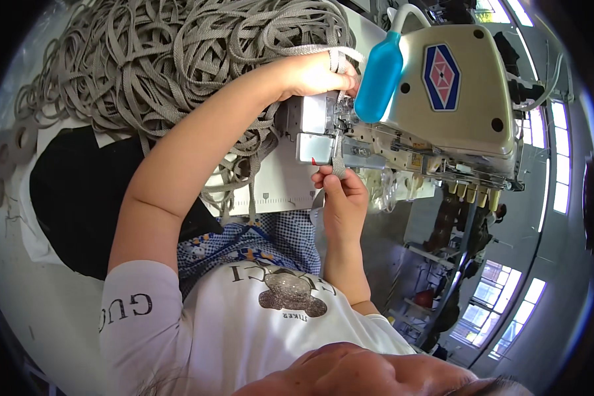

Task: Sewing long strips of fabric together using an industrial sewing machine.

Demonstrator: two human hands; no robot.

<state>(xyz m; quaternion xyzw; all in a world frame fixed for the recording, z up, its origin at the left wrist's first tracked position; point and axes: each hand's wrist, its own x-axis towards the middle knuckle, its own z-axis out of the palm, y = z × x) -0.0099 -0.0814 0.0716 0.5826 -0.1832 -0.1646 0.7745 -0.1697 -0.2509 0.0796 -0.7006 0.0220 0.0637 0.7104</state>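
Looks like they're mid-run, sewing the strap (pixel 338 165) at the machine (pixel 468 135). Right hand (pixel 344 198) pinches it just in front of the metal plate (pixel 315 149); it loops over the left hand's (pixel 325 76) fingers behind, can't tell if they're gripping. Next move probably wants it straight, lightly taut.

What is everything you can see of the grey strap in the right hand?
The grey strap is flat, narrow and looks like woven fabric. Its near part is pinched in the right hand; from there it extends away to the beige machine. Whether it joins the strap pile is unclear.
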